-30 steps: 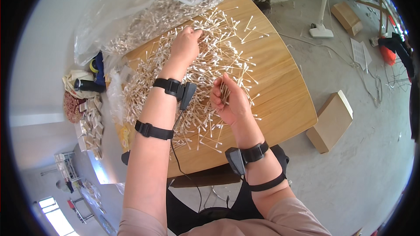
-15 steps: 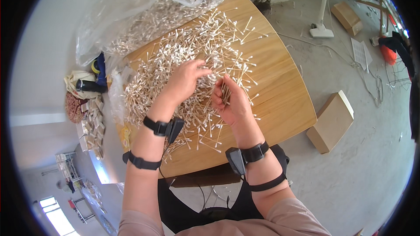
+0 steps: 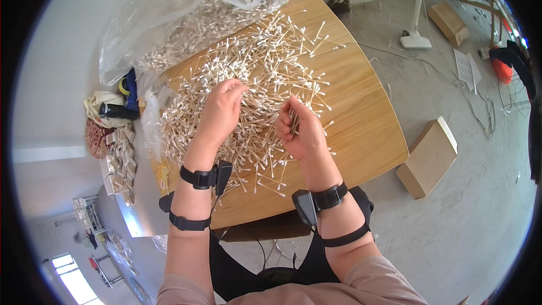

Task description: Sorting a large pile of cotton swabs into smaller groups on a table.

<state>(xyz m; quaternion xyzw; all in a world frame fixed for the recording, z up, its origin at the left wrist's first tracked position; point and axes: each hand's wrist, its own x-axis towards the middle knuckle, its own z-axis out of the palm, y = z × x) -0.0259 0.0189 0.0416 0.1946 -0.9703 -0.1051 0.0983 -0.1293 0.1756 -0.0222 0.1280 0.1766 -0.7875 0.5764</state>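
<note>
A wide heap of cotton swabs (image 3: 254,130) with white tips and thin pale sticks lies over the wooden table (image 3: 361,107). My right hand (image 3: 307,135) is curled at the heap's right side, its fingers wrapped round a small bundle of cotton swabs (image 3: 294,121). Over the middle of the heap, to the left of that, is my left hand (image 3: 222,112). Its thumb and fingers come together in a pinch. Whatever may be between those fingertips is too small to tell from the swabs behind.
A clear plastic bag (image 3: 192,28) full of swabs lies along the table's far left. Small packs (image 3: 121,164), a black bottle (image 3: 117,111) and cloths are at the left. Cardboard boxes (image 3: 429,158) and a white floor tool with a long handle (image 3: 415,40) stand on the floor to the right.
My left hand has moved left, away from my right hand, and its fingers have drawn together. My right hand has stayed nearly in place, still holding its bundle.
</note>
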